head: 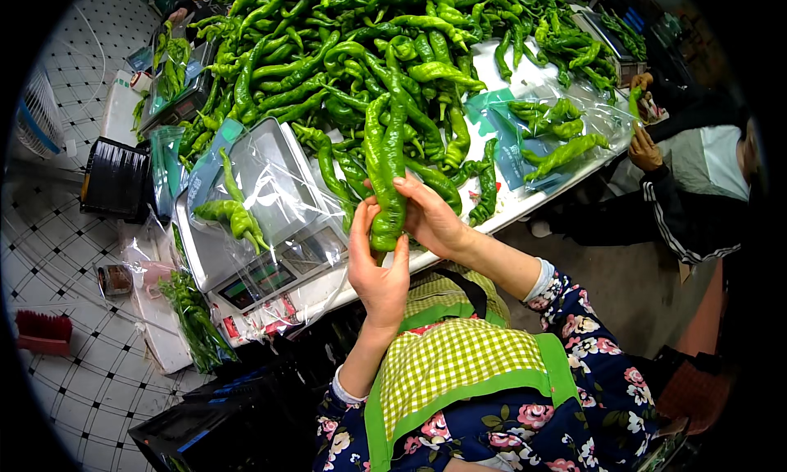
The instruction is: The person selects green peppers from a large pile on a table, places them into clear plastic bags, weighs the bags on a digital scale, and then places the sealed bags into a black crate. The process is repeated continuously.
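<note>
Between my two hands, over the table's near edge, is a long twisted green pepper (388, 220). My left hand (380, 275) grips its thick lower end between thumb and fingers. My right hand (433, 217) holds its right side, thumb against the skin. A second green pepper (374, 133) lies close along its left side; whether I hold that one too I cannot tell. To the left, a clear plastic bag (276, 183) with peppers inside rests on a digital scale (203, 269). Beyond my hands spreads a large heap of green peppers (307, 72).
Right of the heap lies another clear bag of peppers (556, 158). At the right a co-worker's hands (644, 147) hold a pepper. Another person's hand (178, 15) shows at the top left. Dark crates (215, 420) stand below the table, a red brush (43, 332) on the tiled floor.
</note>
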Motion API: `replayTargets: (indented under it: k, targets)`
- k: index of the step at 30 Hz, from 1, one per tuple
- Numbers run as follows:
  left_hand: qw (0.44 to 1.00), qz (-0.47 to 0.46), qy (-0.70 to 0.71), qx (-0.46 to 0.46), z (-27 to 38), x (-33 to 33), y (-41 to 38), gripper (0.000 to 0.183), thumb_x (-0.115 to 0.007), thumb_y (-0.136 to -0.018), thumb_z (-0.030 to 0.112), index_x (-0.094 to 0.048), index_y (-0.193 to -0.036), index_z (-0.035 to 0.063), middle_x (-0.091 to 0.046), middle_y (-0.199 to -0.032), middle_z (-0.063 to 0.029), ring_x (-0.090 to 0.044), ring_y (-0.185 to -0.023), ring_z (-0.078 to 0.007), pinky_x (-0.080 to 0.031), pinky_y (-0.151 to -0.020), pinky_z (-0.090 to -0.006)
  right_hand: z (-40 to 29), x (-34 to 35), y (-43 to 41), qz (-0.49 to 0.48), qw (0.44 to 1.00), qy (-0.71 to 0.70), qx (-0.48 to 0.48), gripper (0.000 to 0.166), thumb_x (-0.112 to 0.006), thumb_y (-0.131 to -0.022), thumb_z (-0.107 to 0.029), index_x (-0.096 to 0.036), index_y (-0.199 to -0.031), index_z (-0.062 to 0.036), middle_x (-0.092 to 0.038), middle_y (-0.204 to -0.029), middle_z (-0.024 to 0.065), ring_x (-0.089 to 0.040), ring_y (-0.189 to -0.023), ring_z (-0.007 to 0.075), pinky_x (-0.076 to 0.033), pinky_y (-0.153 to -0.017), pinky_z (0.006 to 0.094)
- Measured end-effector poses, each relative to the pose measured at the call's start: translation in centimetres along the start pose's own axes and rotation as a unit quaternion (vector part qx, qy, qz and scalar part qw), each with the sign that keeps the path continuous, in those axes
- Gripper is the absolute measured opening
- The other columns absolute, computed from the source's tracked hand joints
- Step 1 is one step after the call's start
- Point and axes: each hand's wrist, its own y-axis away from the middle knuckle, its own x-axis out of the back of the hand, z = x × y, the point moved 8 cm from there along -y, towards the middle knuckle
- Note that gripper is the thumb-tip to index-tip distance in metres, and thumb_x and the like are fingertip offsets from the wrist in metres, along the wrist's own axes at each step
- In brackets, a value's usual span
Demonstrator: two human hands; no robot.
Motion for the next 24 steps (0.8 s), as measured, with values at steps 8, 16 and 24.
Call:
replayTargets:
  k: [8, 16, 24]
  targets:
    - [0.934, 0.025, 0.29, 0.206, -3.7, 0.4, 0.9, 0.037, -0.05, -0.096, 0.02, -0.047, -0.126, -0.0015, -0.058, -0.121, -0.0115, -0.058, -0.109, -0.0183, -0.049, -0.073, -0.024, 0.3, 0.4, 0.7, 0.02, 0.999, -0.013, 0.028, 0.048, -0.031, -0.1, -0.034, -0.036, -0.14, -0.0081, -0.045, -0.137, 0.0061, -0.045, -0.121, 0.0181, -0.031, -0.107, 0.036]
    - [0.902, 0.034, 0.345, 0.257, -5.7, 0.5, 0.9, 0.045, -0.04, -0.1, 0.036, -0.049, -0.127, 0.001, -0.058, -0.124, -0.012, -0.055, -0.117, -0.0213, -0.047, -0.076, -0.0271, 1.5, 1.3, 0.4, 0.054, 0.997, -0.057, 0.007, 0.052, -0.032, -0.1, -0.028, -0.025, -0.145, -0.0031, -0.039, -0.143, 0.0063, -0.039, -0.128, 0.0176, -0.029, -0.108, 0.0339]
    - [0.949, 0.045, 0.234, 0.205, -5.5, 0.7, 0.9, 0.036, -0.051, -0.097, 0.025, -0.047, -0.125, 0.0022, -0.058, -0.118, -0.008, -0.054, -0.114, -0.0174, -0.044, -0.078, -0.0256, 0.9, 1.1, 0.5, 0.066, 0.996, -0.043, 0.05, 0.057, -0.038, -0.098, -0.023, -0.018, -0.147, -0.0008, -0.039, -0.141, 0.0085, -0.041, -0.126, 0.0162, -0.029, -0.108, 0.0333]
